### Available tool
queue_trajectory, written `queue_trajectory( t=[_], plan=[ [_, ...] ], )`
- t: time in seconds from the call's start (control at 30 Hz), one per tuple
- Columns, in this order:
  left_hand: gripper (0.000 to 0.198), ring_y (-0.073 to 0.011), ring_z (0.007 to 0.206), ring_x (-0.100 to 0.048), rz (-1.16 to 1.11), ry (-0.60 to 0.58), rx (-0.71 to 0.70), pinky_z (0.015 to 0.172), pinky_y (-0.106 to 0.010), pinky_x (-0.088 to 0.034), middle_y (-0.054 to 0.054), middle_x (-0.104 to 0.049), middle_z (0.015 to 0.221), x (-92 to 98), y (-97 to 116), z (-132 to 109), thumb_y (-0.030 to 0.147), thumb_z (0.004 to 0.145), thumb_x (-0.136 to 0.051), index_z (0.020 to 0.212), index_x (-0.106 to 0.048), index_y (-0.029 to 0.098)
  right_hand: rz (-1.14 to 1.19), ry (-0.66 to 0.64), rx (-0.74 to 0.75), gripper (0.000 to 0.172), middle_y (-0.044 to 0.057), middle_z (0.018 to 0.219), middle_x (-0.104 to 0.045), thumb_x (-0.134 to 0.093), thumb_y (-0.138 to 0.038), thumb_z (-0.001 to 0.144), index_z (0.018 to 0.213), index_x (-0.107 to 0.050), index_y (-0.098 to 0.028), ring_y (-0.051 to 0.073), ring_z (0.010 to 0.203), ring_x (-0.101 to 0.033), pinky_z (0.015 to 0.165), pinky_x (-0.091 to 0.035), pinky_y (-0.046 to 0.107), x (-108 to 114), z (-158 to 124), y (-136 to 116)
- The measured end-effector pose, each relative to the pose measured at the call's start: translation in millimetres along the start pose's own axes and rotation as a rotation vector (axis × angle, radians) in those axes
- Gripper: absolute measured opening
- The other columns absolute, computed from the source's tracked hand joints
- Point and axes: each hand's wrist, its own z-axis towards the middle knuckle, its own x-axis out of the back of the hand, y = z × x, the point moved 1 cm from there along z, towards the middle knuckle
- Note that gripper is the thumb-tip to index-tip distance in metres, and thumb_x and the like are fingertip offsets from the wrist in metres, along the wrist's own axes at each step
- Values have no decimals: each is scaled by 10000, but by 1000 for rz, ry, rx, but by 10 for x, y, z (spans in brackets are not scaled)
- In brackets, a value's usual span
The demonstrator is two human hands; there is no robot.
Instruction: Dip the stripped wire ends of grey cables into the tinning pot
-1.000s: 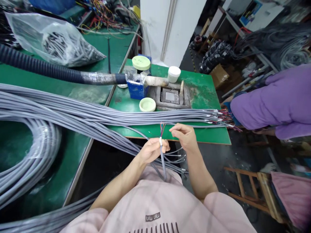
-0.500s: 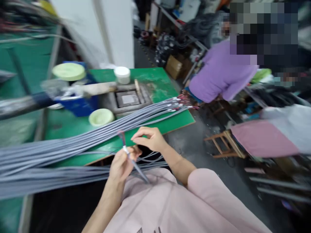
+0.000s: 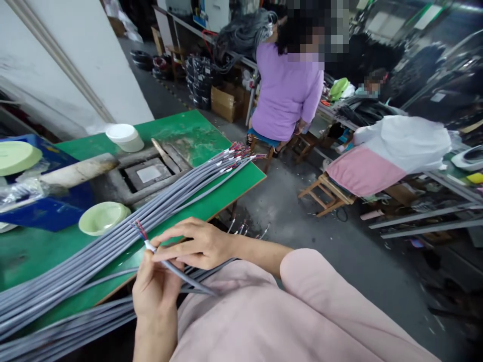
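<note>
My left hand (image 3: 154,291) is shut on a grey multi-core cable (image 3: 177,271), gripping it just below a white band (image 3: 149,246). Thin red and blue wires (image 3: 140,230) stick out of the cable's tip above my fingers. My right hand (image 3: 192,246) lies across the top of the left, its fingers spread and close to the white band, with nothing visibly held. A long bundle of grey cables (image 3: 113,256) runs diagonally over the green workbench (image 3: 211,203) just behind my hands. Its far end shows several stripped, coloured wire ends (image 3: 236,153).
On the bench are a pale green bowl (image 3: 102,217), a white tub (image 3: 124,137), a blue box (image 3: 49,211) and a recessed metal fixture (image 3: 148,174). A co-worker in a purple top (image 3: 287,93) sits beyond the bench. Beyond lie a wooden stool (image 3: 324,193) and a concrete floor.
My head has swung to the right, so the bench and cable bundle have shifted left in view. The cable in my left hand now tilts further over, and my right hand lies across it.
</note>
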Motion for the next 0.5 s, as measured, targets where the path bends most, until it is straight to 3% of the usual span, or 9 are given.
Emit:
queue_trajectory(
  t=[0.17,0.33,0.5],
  plan=[
    [133,-104,667,-637,26,102,-20,662,-195,-555,42,-637,646,-13,45,-28,268,826,-598,726,-611,182,-170,-72,65,349,41,1457,-466,-446,-218,969,1268,-606,-297,149,1365,-344,1137,-287,312,-63,94,3],
    [39,-67,621,-649,-23,22,-9,568,-128,-530,71,-698,707,66,83,-27,231,804,-628,785,-618,198,-197,-76,119,344,50,1455,-472,-431,-295,984,1287,-592,-275,162,1390,-316,1156,-272,315,-165,171,60],
    [48,-50,579,-643,-116,-6,59,506,-96,-502,62,-711,711,166,108,10,216,830,-592,792,-611,194,-138,18,146,347,53,1415,-516,-389,-304,996,1236,-632,-240,143,1374,-353,1155,-280,281,-236,196,75]
  ],
)
